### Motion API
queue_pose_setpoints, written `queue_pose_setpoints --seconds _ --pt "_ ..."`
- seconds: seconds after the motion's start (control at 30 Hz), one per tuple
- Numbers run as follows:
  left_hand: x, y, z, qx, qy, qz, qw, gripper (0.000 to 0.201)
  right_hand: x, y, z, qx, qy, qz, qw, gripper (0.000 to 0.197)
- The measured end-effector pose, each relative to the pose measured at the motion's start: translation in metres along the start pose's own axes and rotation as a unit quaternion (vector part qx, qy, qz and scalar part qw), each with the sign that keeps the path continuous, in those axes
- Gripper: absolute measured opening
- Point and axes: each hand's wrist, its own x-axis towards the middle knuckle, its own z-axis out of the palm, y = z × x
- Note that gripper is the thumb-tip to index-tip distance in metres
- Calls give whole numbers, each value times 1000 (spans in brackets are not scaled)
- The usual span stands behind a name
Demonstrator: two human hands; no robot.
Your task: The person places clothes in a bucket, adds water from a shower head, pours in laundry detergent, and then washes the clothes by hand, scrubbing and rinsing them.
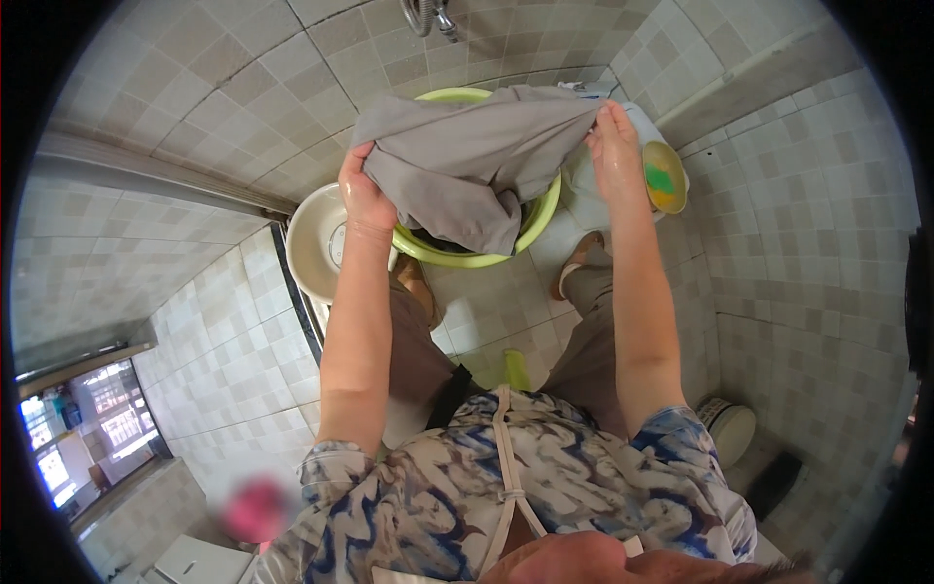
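Observation:
Between my two hands a grey cloth garment point(467, 156) is stretched out above a lime-green basin point(538, 229). My left hand point(366, 190) grips the garment's left side, its fingers partly tucked behind the fabric. At the upper right corner my right hand point(613, 146) pinches the cloth between thumb and fingers. Both hands look wet. Dark cloth shows inside the basin under the hanging folds; the rest of its contents is hidden. What kind of garment it is I cannot tell.
A cream basin point(309, 243) stands left of the green one. On the right is a yellow-green bowl point(665, 180) with a green item in it. A metal shower hose point(420, 15) hangs on the tiled wall. A white bucket point(728, 431) stands by the right wall.

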Motion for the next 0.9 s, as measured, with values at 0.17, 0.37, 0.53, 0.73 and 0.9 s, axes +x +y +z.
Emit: queue_pose_setpoints --seconds 0.17,0.37,0.53,0.73,0.9 --pt "4 8 -37 -8 1 -25 1000 43 1 3 37 47 10 -30 998 20" --pt "9 21 -53 33 -41 -59 997 49 -2 20 42 132 -23 -54 990 23" --pt "19 32 -73 53 -49 -73 995 45 -2 36 43 288 -46 -60 955 26" --pt "26 29 -82 65 -84 -62 992 45 -2 52 36 370 -6 -21 929 30" --pt "30 23 -72 -19 -58 -102 993 39 1 65 23 355 -87 56 929 26"
